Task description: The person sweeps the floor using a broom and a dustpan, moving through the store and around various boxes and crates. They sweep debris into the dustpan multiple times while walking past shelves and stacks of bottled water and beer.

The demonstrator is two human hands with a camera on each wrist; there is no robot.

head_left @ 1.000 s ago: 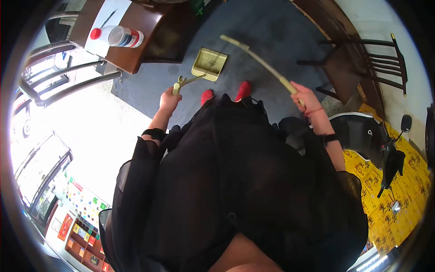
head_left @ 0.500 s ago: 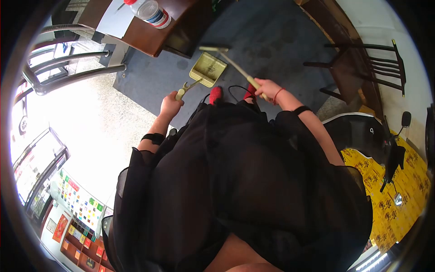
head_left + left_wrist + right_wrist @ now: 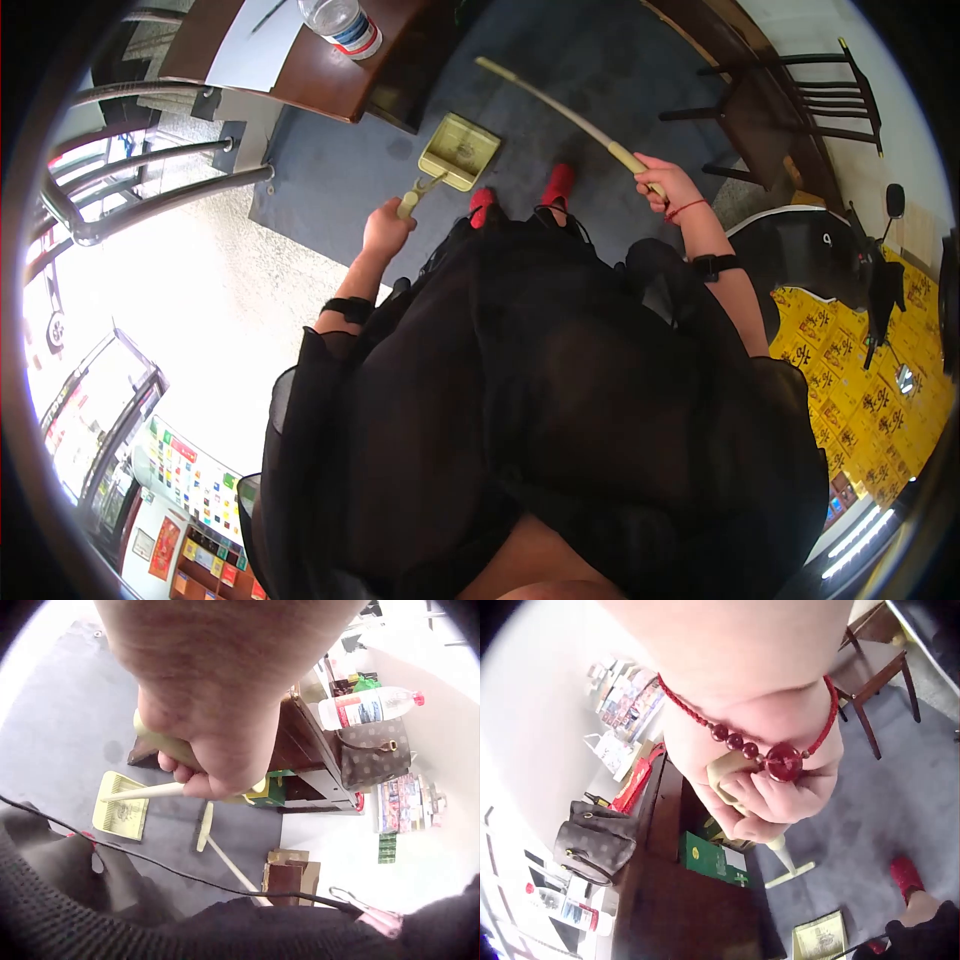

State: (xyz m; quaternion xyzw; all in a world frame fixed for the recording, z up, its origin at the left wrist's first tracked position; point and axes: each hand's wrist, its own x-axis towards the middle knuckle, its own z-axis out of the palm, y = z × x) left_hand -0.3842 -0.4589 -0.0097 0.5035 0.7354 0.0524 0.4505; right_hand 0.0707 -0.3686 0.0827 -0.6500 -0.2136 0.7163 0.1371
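Note:
My left hand (image 3: 386,232) grips the upright handle of a pale yellow dustpan (image 3: 462,148), which lies on the grey floor just ahead of my feet. Out to the right, my right hand (image 3: 672,184) holds a broom by the end of its pale yellow handle (image 3: 572,112). In the head view the broom slants forward and left, its head (image 3: 495,68) beyond the dustpan. The right wrist view shows the fingers curled round the handle, with the broom head (image 3: 789,875) down near the floor. In the left wrist view the dustpan (image 3: 120,814) has a ribbed, comb-like inside.
A brown desk (image 3: 330,85) with a plastic bottle (image 3: 345,28) stands front left, beside metal rails (image 3: 170,195). At right are a dark wooden chair (image 3: 750,120), a black scooter (image 3: 800,245) and yellow patterned boxes (image 3: 860,380). Red shoes (image 3: 560,182) stand close behind the dustpan.
My right hand first swung the broom inward toward the dustpan, then back out to the right, its head now farther forward. The dustpan stays nearly in place in my left hand.

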